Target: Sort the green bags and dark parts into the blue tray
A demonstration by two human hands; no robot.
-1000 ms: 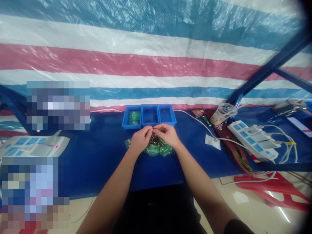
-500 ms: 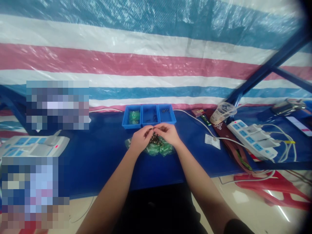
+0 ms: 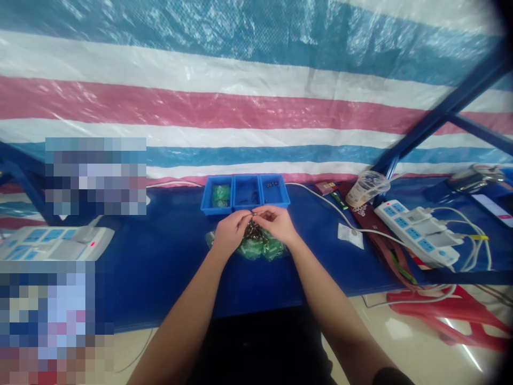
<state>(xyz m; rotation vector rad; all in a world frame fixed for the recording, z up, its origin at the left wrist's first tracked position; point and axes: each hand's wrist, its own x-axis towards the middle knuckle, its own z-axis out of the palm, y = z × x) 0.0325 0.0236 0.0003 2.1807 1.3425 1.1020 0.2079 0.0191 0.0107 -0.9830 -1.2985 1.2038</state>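
Note:
My left hand [image 3: 232,229] and my right hand [image 3: 277,222] meet fingertip to fingertip, both closed in a pinch. Between them is a small dark metallic piece [image 3: 254,214], too small to name. Just below the fingers lies a heap of small brassy metal parts [image 3: 253,233] on a crumpled green plastic bag [image 3: 256,250]. Behind my hands stand three joined blue bins: the left bin [image 3: 205,203] holds a green bag [image 3: 221,195], the middle bin [image 3: 246,184] a few dark pieces, the right bin [image 3: 280,199] several small metal parts.
Right of my hands lie a small white packet [image 3: 350,235], a plastic cup [image 3: 366,188], a brown bag [image 3: 371,227] and a power strip [image 3: 417,231] with cables. Another power strip [image 3: 96,241] is at left. A red stool [image 3: 452,315] stands on the floor at right.
The view has shifted slightly, so everything sits a little lower. My hands stay together over the heap, the fingers having moved only slightly.

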